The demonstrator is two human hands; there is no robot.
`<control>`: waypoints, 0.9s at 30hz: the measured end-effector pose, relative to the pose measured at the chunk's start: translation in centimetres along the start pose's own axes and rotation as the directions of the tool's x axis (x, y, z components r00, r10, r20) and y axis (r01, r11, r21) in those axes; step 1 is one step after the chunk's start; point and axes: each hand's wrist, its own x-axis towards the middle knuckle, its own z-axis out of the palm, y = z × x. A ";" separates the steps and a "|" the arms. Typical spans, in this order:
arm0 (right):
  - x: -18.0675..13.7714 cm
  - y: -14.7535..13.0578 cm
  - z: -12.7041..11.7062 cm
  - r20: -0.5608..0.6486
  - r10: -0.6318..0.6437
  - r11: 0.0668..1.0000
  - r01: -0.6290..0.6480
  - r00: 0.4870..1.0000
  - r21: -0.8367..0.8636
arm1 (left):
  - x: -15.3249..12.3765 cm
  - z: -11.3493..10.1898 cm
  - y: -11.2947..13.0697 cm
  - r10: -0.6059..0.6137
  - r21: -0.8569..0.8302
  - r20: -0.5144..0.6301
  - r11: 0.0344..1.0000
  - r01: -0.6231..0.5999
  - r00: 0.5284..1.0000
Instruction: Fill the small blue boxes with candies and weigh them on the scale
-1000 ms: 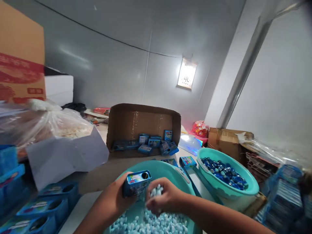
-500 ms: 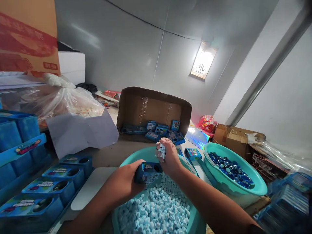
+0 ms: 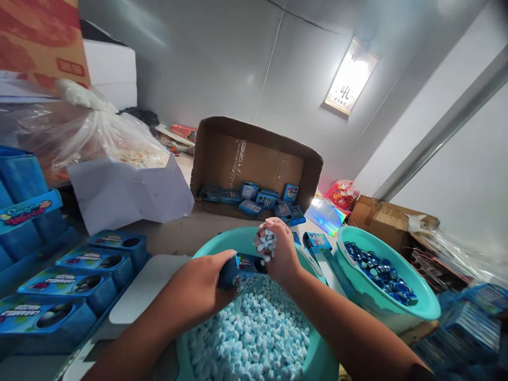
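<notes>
My left hand is wrapped round a small blue candy box, its round hole facing up. My right hand is cupped closed on a handful of pale blue and white candies, right beside the hole. A few candies hang below the fingers at the hole's edge. Both hands are above a turquoise tub that holds a heap of the same candies.
Several filled blue boxes stand in a row at left. A cardboard carton with more boxes lies behind the tub. At right stands a second turquoise tub of blue caps. A white tied plastic bag sits back left.
My right hand has tilted over the box's hole, and some candies now drop from it. The box stays in my left hand. The whole view has shifted slightly.
</notes>
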 end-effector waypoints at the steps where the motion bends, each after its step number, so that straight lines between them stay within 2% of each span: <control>1: -0.1 -0.1 0.0 0.008 -0.001 1.000 0.001 1.000 -0.001 | 0.0 0.0 0.0 -0.001 -0.003 0.002 1.000 0.001 1.000; 12: -0.8 0.0 -0.1 0.066 -0.054 0.998 0.055 0.996 -0.019 | 0.0 -0.2 0.2 -0.019 -0.058 -0.034 0.998 0.017 0.999; 27: -1.0 0.2 0.0 0.068 -0.064 0.997 0.061 0.996 0.048 | -0.2 -0.3 0.5 -0.028 -0.036 -0.037 0.999 0.026 0.999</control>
